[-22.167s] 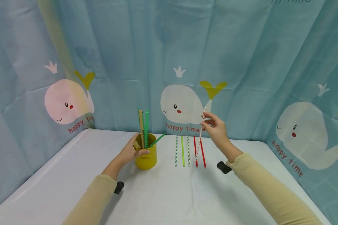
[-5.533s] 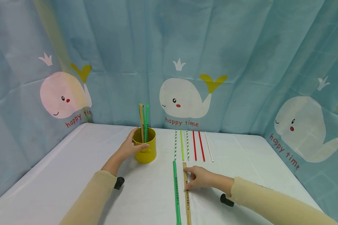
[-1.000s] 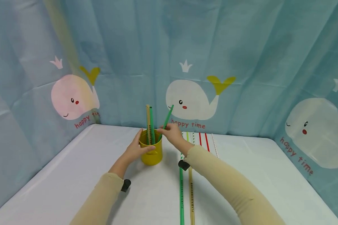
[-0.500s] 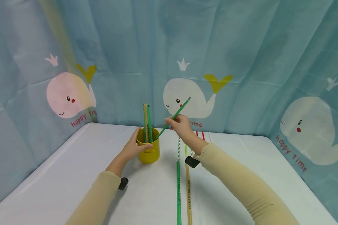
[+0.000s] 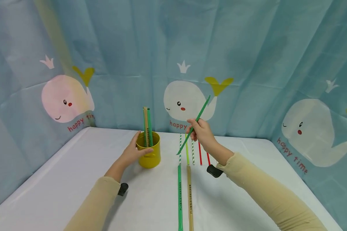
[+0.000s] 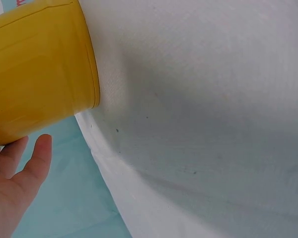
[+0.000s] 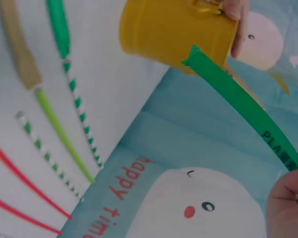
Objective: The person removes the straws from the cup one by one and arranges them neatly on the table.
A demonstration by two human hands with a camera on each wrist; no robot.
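Observation:
My left hand (image 5: 132,150) grips the yellow cup (image 5: 154,160) at its rim, thumb in front and fingers on the far side. Standing in the cup are several long strips, a tan one (image 5: 146,123) and green ones (image 5: 150,128). Between thumb and fingers my right hand (image 5: 203,134) pinches a flat green strip (image 5: 201,110) with black lettering, held aslant in the air right of the cup. Its lower end overlaps a green-striped straw (image 5: 180,139) in the head view. In the right wrist view the strip (image 7: 238,104) crosses in front of the cup.
On the white table a row of straws runs rightward: lime (image 5: 187,154), green-striped (image 5: 193,155), then red (image 5: 200,155). Nearer lie a lettered green strip (image 5: 180,195) and a tan strip (image 5: 190,199), side by side. A blue whale-print curtain (image 5: 127,48) stands behind.
Over the last second my right hand has drawn the green strip out of the cup and carried it right. The left hand stays on the cup. Earlier, straws and two strips were laid out.

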